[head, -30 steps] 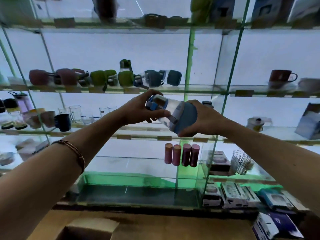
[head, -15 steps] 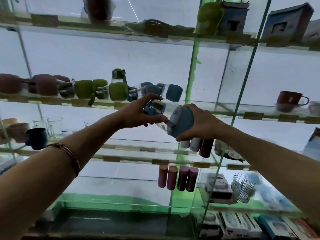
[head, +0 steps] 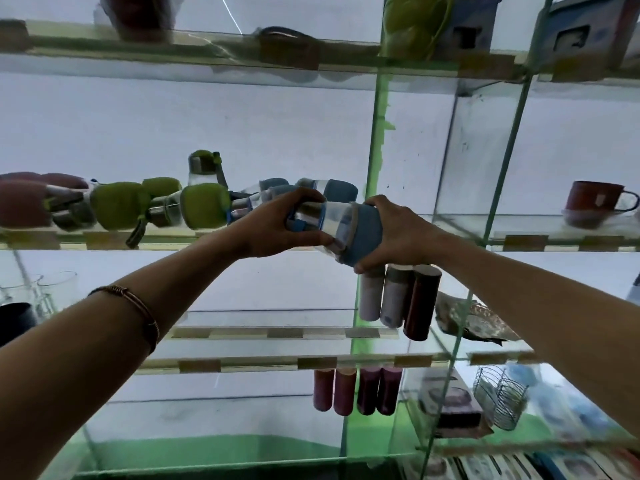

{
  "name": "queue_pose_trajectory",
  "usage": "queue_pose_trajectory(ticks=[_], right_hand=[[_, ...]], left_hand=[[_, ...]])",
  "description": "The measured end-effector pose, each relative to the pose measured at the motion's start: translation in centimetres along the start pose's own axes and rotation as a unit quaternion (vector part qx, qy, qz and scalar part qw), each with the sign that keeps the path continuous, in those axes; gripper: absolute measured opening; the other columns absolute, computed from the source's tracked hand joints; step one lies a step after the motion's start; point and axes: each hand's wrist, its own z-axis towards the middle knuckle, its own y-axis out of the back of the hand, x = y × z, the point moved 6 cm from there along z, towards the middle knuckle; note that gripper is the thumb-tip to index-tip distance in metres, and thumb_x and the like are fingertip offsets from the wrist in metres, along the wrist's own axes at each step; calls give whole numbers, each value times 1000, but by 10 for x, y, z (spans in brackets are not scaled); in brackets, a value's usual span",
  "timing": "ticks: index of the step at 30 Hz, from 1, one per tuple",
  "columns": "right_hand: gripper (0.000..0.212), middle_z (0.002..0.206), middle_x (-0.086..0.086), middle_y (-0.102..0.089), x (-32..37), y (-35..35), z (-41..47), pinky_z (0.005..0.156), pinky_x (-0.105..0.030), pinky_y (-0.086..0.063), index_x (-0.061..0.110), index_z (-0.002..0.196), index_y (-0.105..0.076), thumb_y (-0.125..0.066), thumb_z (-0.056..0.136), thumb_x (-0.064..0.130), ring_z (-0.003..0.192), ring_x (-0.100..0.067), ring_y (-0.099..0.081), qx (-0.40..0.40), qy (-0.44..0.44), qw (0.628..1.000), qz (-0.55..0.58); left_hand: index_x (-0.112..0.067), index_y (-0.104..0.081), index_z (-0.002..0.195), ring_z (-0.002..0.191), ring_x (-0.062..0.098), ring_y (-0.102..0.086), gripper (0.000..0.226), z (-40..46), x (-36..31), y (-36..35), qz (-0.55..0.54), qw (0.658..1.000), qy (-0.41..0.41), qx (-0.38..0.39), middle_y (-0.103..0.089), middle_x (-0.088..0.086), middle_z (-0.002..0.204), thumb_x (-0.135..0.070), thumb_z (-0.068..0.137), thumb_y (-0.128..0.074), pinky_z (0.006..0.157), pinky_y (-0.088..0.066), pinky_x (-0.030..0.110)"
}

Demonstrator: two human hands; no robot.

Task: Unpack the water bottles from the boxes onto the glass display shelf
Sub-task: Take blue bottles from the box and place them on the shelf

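Where glass shelf (head: 311,242) meets white wall (head: 242,126), blue bottle (head: 341,230) between both hands.

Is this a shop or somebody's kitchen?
Most likely a shop. Glass shelves carry paper labels along their edges, many alike bottles lie in rows by colour, and boxed goods sit on top. Both hands hold a blue bottle at the shelf.

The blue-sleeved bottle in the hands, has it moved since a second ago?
Yes. The blue-sleeved bottle has risen: earlier it sat below the glass shelf holding the other bottles, and now it is level with that shelf's edge.
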Motion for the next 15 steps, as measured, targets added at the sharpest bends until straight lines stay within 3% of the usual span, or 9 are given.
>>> queue_pose_trajectory(ticks=[5, 10, 15], right_hand=[[98, 120, -2, -46, -31, 15, 37, 77, -30, -43, 17, 134, -33, -89, 55, 27, 104, -19, -47, -24, 16, 999, -23], [102, 130, -8, -35, -63, 22, 86, 86, -31, -44, 17, 140, -28, -87, 57, 20, 115, -23, -42, -27, 37, 998, -47], [102, 130, -9, -38, -84, 14, 129, 87, -32, -44, 18, 139, -30, -88, 56, 18, 117, -24, -42, -6, 56, 998, -33]], left_hand=[[-20, -41, 131, 102, 11, -58, 73, 44, 11, -13, 44, 998, -39, -20, -58, 0, 116, -53, 71, -66, 83, -49, 19], [-30, -37, 129, 103, 16, -56, 77, 84, 32, -27, 70, 995, -27, -58, -52, 4, 118, -71, 67, -58, 87, -52, 34], [-29, -40, 130, 100, 21, -59, 80, 107, 44, -29, 207, 974, 9, -96, -57, 3, 118, -78, 67, -50, 90, -49, 44]])
